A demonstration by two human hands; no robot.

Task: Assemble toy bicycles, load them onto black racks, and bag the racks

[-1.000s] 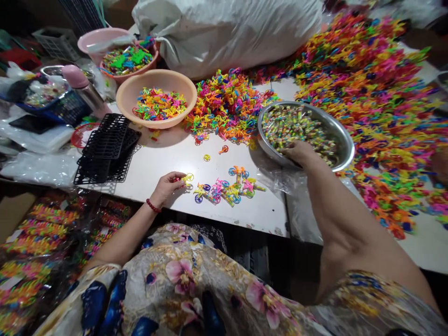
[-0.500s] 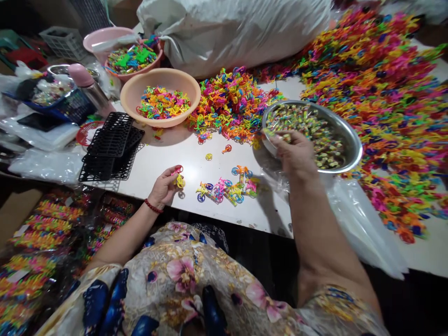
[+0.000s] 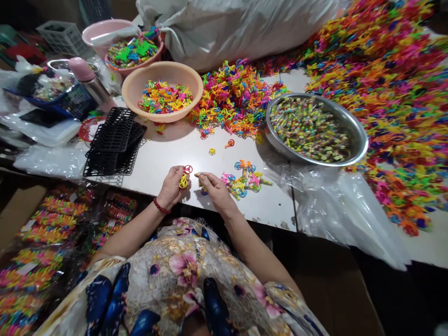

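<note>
My left hand [image 3: 172,187], with a red bead bracelet at the wrist, is closed on a small plastic toy bicycle [image 3: 184,180] with red and yellow wheels. Just to its right my right hand [image 3: 216,190] pinches a small stick-like piece [image 3: 199,175], mostly hidden by the fingers. The hands are close together but apart, above the front edge of the white table [image 3: 150,161]. Beside my right hand lies a loose group of colourful toy bicycles [image 3: 241,185], some with small tubes on them. A yellow wheel piece [image 3: 212,151] and an orange piece [image 3: 229,143] lie behind.
A steel basin [image 3: 362,140] of small wrapped tubes stands at right, near clear plastic bags [image 3: 343,200]. A peach basin [image 3: 128,86] holds colourful pieces, beside a pile of them [image 3: 231,100]. Black grid trays [image 3: 110,135] and a pink-capped flask [image 3: 93,86] are at left.
My right hand has left the steel basin and come left and toward me, beside my left hand, with a small piece in its fingers. My left hand still holds the toy bicycle.
</note>
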